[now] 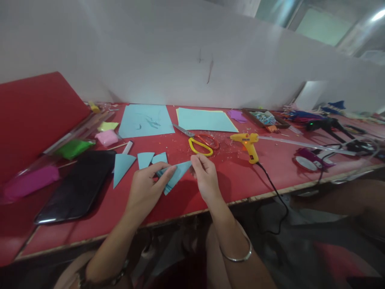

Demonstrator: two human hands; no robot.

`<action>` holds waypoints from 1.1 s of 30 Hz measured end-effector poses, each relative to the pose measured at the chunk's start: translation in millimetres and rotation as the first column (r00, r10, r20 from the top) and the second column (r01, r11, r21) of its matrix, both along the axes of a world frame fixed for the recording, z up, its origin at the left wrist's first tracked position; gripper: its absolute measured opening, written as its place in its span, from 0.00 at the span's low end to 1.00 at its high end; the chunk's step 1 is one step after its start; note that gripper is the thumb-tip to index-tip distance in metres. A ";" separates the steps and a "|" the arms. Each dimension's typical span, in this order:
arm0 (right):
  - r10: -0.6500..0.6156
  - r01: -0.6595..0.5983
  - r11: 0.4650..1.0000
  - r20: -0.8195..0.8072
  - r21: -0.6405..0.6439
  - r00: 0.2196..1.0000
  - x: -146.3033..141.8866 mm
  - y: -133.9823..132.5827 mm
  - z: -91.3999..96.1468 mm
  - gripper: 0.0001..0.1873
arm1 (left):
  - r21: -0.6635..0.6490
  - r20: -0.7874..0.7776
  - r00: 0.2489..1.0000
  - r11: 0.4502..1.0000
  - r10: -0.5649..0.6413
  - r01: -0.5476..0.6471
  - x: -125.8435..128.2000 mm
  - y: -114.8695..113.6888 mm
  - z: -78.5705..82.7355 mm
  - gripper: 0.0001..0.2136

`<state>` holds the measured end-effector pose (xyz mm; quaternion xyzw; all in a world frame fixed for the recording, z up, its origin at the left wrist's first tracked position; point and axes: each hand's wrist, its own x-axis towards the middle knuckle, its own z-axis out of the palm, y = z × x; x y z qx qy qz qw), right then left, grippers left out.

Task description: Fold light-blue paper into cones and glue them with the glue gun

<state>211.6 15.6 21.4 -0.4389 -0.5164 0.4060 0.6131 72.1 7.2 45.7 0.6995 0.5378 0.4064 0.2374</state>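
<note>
Both my hands hold one light-blue paper triangle (177, 176) just above the red table (270, 172). My left hand (147, 184) pinches its left part, thumb on top. At the upper right tip, my right hand (204, 176) grips it with closed fingers. Other light-blue cut triangles (122, 166) lie on the table just left of my hands. Behind my hands lie scissors (200, 143) with yellow and red handles.
Two light-blue sheets (146, 120) lie at the back near the white wall. A yellow glue gun (248, 142) with a black cord sits to the right. A black tablet (80, 184) and coloured clay packs (73, 147) lie left. A tray (263, 117) and clutter fill the far right.
</note>
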 end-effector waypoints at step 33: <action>0.112 -0.123 0.992 -0.216 -0.039 0.970 -2.5 -1.1 -4.1 0.19 | -0.035 0.721 0.602 0.849 -0.344 0.527 -0.7 -6.7 -8.2 0.26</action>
